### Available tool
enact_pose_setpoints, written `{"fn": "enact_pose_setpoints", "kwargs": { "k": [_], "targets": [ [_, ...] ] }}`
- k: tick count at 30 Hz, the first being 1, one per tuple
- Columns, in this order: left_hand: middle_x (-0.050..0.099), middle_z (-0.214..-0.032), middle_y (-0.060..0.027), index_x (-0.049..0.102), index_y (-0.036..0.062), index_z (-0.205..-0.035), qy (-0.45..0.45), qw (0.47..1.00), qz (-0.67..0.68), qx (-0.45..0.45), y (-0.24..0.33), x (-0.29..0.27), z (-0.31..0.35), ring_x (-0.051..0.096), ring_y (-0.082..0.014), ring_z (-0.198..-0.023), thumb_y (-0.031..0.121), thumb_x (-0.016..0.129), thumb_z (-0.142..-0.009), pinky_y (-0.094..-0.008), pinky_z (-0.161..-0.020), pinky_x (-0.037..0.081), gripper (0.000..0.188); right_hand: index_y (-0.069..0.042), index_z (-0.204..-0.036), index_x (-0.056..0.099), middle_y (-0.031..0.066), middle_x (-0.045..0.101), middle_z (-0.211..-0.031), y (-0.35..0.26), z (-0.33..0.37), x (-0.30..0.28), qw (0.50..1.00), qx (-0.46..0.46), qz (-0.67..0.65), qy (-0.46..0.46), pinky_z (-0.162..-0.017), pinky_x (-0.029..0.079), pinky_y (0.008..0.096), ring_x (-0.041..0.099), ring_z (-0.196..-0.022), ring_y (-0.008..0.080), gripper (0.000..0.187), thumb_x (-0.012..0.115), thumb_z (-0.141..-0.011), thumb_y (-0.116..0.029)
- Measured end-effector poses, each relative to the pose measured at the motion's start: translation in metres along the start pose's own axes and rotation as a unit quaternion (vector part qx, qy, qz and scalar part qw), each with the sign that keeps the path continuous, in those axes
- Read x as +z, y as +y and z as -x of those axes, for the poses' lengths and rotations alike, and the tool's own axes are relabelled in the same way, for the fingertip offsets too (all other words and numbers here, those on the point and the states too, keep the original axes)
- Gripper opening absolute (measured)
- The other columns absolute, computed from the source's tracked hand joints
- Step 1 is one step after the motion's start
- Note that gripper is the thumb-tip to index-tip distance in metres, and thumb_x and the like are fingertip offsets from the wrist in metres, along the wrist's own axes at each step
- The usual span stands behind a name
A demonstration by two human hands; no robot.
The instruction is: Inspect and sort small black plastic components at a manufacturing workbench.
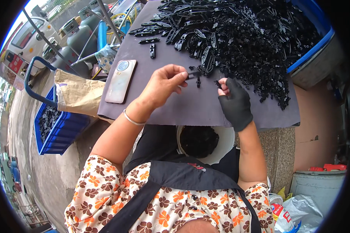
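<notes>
My left hand [164, 83] is bare, with a thin bangle on the wrist, and pinches a small black plastic part [193, 74] by its fingertips. My right hand [234, 101] wears a black fingerless glove and holds another small black piece [218, 83] between thumb and finger. Both hands hover over the grey table mat [190, 105], a little apart. A big heap of black plastic parts [241, 35] lies just beyond them. In my lap below the table edge sits a white bucket [223, 145] with black parts inside.
A phone [121, 80] lies face down at the mat's left. A blue basket [56, 128] with black parts stands on the ground at left, beside a brown sack [79, 95]. Gas cylinders [76, 39] stand behind. A grey bucket [319, 186] is at lower right.
</notes>
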State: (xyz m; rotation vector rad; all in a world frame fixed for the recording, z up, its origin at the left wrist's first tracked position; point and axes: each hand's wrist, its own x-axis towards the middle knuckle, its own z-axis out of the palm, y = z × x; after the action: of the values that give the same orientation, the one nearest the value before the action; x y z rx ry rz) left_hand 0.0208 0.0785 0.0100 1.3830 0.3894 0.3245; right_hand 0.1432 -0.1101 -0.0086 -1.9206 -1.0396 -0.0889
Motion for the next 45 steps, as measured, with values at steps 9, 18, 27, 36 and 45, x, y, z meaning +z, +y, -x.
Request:
{"fn": "enact_pose_setpoints", "kwargs": {
  "k": [9, 18, 27, 36, 45],
  "targets": [
    [0.064, -0.09, -0.0086, 0.052, -0.003, -0.118, -0.126, 0.992, 0.015, -0.026, 0.004, 0.021, 0.031, 0.059, -0.0094, -0.076, -0.002, 0.055, -0.086, -0.0221, -0.071, 0.05, 0.032, -0.004, -0.095, 0.056, 0.0096, 0.059, -0.089, -0.036, 0.012, -0.013, 0.963, -0.253, 0.088, 0.017, -0.066, 0.049, 0.0302, 0.061, -0.073, 0.0201, 0.026, 0.064, -0.072, 0.004],
    [0.059, -0.112, -0.0109, 0.049, -0.0035, -0.123, -0.024, 0.983, -0.092, 0.155, -0.017, 0.046, 0.047, 0.061, -0.0142, -0.093, 0.004, 0.056, -0.09, -0.024, -0.077, 0.051, 0.035, -0.003, -0.093, 0.057, 0.0053, 0.059, -0.085, -0.04, 0.023, -0.002, 0.993, -0.053, -0.003, 0.11, -0.067, 0.048, 0.0266, 0.059, -0.074, 0.0136, 0.019, 0.063, -0.075, 0.003],
    [0.051, -0.121, -0.0208, 0.053, -0.0012, -0.117, 0.032, 0.907, -0.245, 0.342, -0.029, 0.061, 0.055, 0.063, -0.0283, -0.097, -0.002, 0.059, -0.082, -0.0321, -0.077, 0.054, 0.035, -0.001, -0.098, 0.056, -0.0002, 0.055, -0.084, -0.04, 0.03, 0.014, 0.941, 0.082, -0.327, -0.017, -0.071, 0.045, 0.021, 0.052, -0.078, 0.0064, 0.013, 0.056, -0.084, 0.001],
    [0.065, -0.092, -0.0078, 0.058, -0.0018, -0.109, -0.064, 0.994, 0.015, 0.087, -0.017, 0.035, 0.053, 0.062, -0.0115, -0.085, 0.003, 0.058, -0.089, -0.0223, -0.069, 0.052, 0.022, 0.0, -0.107, 0.056, 0.003, 0.058, -0.087, -0.035, 0.028, -0.001, 0.998, -0.057, 0.009, 0.011, -0.068, 0.046, 0.0212, 0.055, -0.072, 0.0074, 0.024, 0.06, -0.084, -0.004],
    [0.065, -0.092, -0.007, 0.056, -0.0012, -0.112, -0.137, 0.988, -0.048, 0.049, -0.005, 0.042, 0.06, 0.061, -0.012, -0.088, 0.008, 0.061, -0.088, -0.0237, -0.073, 0.051, 0.027, 0.001, -0.093, 0.061, 0.0021, 0.061, -0.082, -0.033, 0.031, -0.017, 0.939, 0.108, -0.299, -0.133, -0.068, 0.046, 0.0233, 0.056, -0.073, 0.0077, 0.017, 0.065, -0.077, -0.001]
  ]
}}
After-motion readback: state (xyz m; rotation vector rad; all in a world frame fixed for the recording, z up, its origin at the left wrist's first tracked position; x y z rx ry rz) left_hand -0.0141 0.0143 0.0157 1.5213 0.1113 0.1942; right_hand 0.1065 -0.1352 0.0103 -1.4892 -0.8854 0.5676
